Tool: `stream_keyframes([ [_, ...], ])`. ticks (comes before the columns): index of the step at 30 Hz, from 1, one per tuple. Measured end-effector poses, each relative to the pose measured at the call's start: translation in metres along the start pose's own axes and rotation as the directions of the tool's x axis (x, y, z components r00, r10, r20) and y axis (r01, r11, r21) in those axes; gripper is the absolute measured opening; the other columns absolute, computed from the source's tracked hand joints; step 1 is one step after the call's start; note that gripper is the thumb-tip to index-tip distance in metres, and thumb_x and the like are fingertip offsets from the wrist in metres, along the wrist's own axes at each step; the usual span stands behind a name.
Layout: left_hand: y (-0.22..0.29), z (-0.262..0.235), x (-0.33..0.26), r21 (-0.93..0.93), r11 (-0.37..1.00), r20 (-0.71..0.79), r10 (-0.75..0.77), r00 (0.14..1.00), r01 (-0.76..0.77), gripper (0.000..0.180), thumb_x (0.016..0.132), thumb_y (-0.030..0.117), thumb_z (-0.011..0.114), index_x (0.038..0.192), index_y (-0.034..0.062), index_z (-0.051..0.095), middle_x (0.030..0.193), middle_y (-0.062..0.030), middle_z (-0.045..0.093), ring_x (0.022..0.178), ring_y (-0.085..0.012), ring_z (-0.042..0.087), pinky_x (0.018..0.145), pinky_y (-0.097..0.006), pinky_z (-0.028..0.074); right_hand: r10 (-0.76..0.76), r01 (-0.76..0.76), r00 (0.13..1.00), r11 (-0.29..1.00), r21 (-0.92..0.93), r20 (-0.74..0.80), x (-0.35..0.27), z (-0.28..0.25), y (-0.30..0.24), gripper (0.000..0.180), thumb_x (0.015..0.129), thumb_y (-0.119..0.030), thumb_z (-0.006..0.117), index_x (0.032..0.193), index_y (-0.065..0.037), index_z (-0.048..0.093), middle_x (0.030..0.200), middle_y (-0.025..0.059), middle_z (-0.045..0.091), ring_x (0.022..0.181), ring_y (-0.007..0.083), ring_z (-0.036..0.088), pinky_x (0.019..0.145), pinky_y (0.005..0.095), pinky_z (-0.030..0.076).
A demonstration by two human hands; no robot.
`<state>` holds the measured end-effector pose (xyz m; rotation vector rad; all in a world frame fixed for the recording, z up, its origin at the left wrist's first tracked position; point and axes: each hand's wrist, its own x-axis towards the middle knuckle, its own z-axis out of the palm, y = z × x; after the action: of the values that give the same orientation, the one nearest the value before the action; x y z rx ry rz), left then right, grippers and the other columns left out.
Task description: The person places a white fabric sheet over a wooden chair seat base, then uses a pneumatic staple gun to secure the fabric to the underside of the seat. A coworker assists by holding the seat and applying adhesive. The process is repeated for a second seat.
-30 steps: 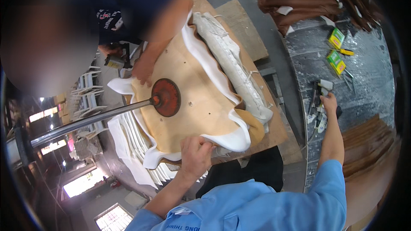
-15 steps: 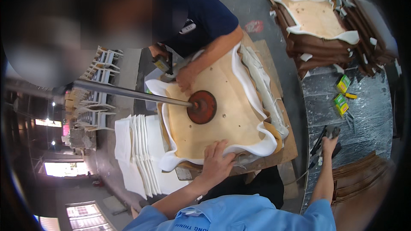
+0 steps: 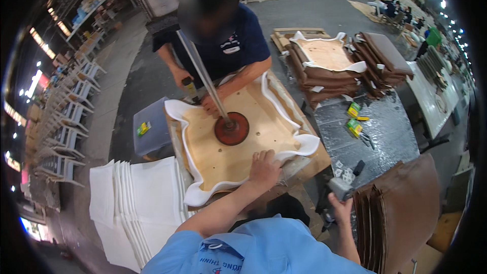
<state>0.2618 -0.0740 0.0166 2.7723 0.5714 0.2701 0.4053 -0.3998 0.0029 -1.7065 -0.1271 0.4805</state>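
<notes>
pressing left grip (image 3: pixel 264 170) flat on plywood seat board (image 3: pixel 238 147)

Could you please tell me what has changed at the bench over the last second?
The right hand has taken hold of the grey stapler-like tool it was reaching toward on the side table. The left hand stays pressed on the plywood seat board, and the red press disc stays on its centre.

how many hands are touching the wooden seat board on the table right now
2. My left hand presses the wooden seat board at its near edge; the co-worker's hand rests on the far side. My right hand is off it, holding a tool.
</notes>
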Motion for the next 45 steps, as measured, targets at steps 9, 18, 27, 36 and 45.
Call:
stream_keyframes([
  [9,-0.001,-0.004,0.004,-0.041,0.998,-0.048,0.047,0.998,-0.049,0.028,0.086,0.031,0.087,0.103,0.0096,0.082,0.128,-0.0147,0.063,0.129,-0.0353,0.056,0.112,-0.055,0.04,-0.092,0.127,0.883,0.991,-0.047,0.46,0.017,0.074,-0.03,0.07,0.093,-0.015,0.09,0.154,-0.002,0.06,0.108,0.0046,0.074,0.088,0.0131,0.072,0.076,0.0309,0.059],
  [18,-0.015,0.001,0.04,-0.175,0.983,-0.017,-0.056,0.998,0.053,0.023,0.089,0.029,0.085,0.103,0.0115,0.086,0.117,-0.0094,0.065,0.121,-0.0313,0.058,0.11,-0.051,0.04,0.203,-0.05,0.809,0.959,-0.28,0.551,0.063,0.109,-0.069,0.068,0.092,-0.014,0.091,0.154,-0.004,0.063,0.133,0.0106,0.078,0.116,0.0176,0.073,0.103,0.0353,0.06],
  [27,-0.021,-0.004,0.035,-0.16,0.986,-0.006,-0.047,0.999,0.046,0.023,0.089,0.031,0.085,0.096,0.0093,0.085,0.114,-0.01,0.065,0.119,-0.0314,0.058,0.108,-0.051,0.04,0.09,0.171,0.779,0.922,-0.348,0.621,0.075,0.122,-0.082,0.067,0.093,-0.016,0.09,0.153,-0.005,0.062,0.136,0.0134,0.077,0.117,0.02,0.077,0.104,0.0365,0.06],
  [36,-0.023,-0.008,0.025,-0.131,0.988,0.061,-0.078,0.995,0.086,0.027,0.095,0.033,0.08,0.101,0.0073,0.085,0.116,-0.0134,0.065,0.121,-0.0328,0.057,0.115,-0.055,0.039,0.257,-0.002,0.78,0.913,-0.408,0.571,0.066,0.131,-0.093,0.069,0.096,-0.013,0.086,0.158,-0.006,0.055,0.122,0.0114,0.077,0.084,0.0157,0.075,0.069,0.0329,0.062],
  [45,-0.037,0.014,0.027,-0.25,0.962,-0.069,-0.133,0.989,0.112,0.023,0.093,0.03,0.081,0.099,0.0073,0.084,0.118,-0.0115,0.06,0.129,-0.0328,0.053,0.13,-0.067,0.026,0.275,0.048,0.776,0.872,-0.487,0.568,0.069,0.139,-0.107,0.068,0.096,-0.009,0.084,0.157,-0.005,0.054,0.118,0.0105,0.076,0.079,0.016,0.075,0.069,0.0332,0.062],
])
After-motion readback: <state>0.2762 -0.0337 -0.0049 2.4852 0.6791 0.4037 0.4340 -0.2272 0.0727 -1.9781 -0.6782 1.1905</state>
